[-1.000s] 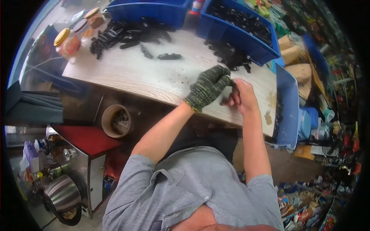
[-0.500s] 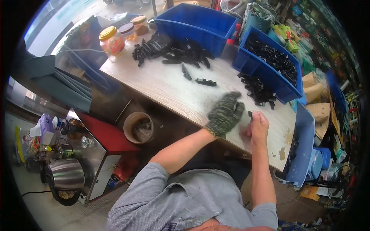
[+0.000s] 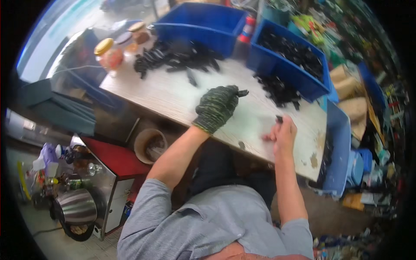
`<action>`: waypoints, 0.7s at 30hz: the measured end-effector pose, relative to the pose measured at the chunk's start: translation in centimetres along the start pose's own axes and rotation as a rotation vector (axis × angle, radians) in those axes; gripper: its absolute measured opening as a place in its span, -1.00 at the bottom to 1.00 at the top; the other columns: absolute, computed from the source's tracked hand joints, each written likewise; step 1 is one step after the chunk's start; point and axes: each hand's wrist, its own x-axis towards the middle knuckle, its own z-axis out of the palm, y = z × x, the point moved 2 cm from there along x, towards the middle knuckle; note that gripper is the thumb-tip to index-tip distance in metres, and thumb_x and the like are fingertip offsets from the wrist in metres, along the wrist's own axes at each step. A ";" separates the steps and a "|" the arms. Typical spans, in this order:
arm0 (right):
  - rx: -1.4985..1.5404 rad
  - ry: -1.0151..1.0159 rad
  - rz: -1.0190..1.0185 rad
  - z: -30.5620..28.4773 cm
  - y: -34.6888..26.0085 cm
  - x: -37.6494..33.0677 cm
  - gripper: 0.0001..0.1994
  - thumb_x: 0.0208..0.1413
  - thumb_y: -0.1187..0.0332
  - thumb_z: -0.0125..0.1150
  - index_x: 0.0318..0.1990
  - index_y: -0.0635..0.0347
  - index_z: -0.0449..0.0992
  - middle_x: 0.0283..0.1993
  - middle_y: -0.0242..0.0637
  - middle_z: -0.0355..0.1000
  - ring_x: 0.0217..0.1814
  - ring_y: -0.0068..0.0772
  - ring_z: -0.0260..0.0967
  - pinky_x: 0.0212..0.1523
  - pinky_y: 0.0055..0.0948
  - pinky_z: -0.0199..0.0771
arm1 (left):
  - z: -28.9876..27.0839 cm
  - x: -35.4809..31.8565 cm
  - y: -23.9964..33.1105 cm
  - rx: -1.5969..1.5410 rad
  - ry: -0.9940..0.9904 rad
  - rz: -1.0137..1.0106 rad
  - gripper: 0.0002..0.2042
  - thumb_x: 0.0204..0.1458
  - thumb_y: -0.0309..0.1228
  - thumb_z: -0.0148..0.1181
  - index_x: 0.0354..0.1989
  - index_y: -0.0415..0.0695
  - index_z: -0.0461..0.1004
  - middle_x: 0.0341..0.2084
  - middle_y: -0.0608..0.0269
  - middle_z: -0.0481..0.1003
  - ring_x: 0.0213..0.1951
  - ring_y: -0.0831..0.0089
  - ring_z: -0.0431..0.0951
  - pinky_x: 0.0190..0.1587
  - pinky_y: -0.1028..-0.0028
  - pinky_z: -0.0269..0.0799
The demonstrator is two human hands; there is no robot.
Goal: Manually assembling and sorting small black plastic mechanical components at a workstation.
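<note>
My left hand [image 3: 218, 107], in a dark green knitted work glove, is closed on a slim black plastic part [image 3: 243, 92] whose end sticks out past the fingers. My bare right hand [image 3: 284, 135] is curled just above the tabletop, gripping a small black object [image 3: 279, 118]. Only its tip shows above the thumb, so its kind is not clear. Beyond the glove, a single black part [image 3: 191, 78] lies on the pale wooden table [image 3: 164, 97]. A heap of similar black parts [image 3: 177, 56] sits behind it, and a smaller pile [image 3: 279, 92] lies to the right.
A blue bin [image 3: 195, 31] stands at the back; another blue bin [image 3: 284, 69], full of black parts, is to its right. Lidded jars [image 3: 109, 56] occupy the far left corner. A red-capped bottle [image 3: 245, 37] stands between the bins. Below the table's left edge is a bucket [image 3: 141, 145].
My left hand has moved left and away from my right, and has taken hold of a black part from the table. My right hand still grips its small object. The whole view has shifted slightly.
</note>
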 end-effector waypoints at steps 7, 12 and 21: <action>0.037 0.035 -0.006 1.2 -0.8 -0.7 -0.67 0.29 0.14 -0.06 -0.42 0.21 0.34 -0.72 -0.41 0.09 -0.72 -0.49 0.07 -0.69 -0.34 0.38 | 1.6 -2.9 6.5 -0.774 0.032 -0.054 -0.79 0.21 -0.30 0.14 -0.15 -0.19 0.52 -0.34 0.03 0.59 -0.30 0.09 0.60 -0.23 0.21 0.48; -0.004 0.013 -0.083 0.9 -0.8 -0.7 -0.68 0.28 0.15 -0.05 -0.43 0.18 0.37 -0.71 -0.43 0.13 -0.71 -0.55 0.10 -0.71 -0.41 0.36 | 2.6 -3.0 8.5 -0.744 -0.077 -0.104 -0.80 0.22 -0.33 0.11 -0.09 -0.17 0.51 -0.33 0.01 0.58 -0.27 0.07 0.59 -0.22 0.20 0.46; -0.127 0.061 -0.179 0.7 -0.2 -0.8 -0.70 0.29 0.21 0.00 -0.46 0.15 0.40 -0.61 -0.54 0.16 -0.59 -0.68 0.08 -0.57 -0.57 0.16 | 5.3 -3.7 9.5 -0.565 0.137 -0.054 -0.73 0.27 -0.28 -0.03 0.00 -0.17 0.44 -0.20 -0.05 0.55 -0.19 -0.05 0.55 -0.15 0.11 0.43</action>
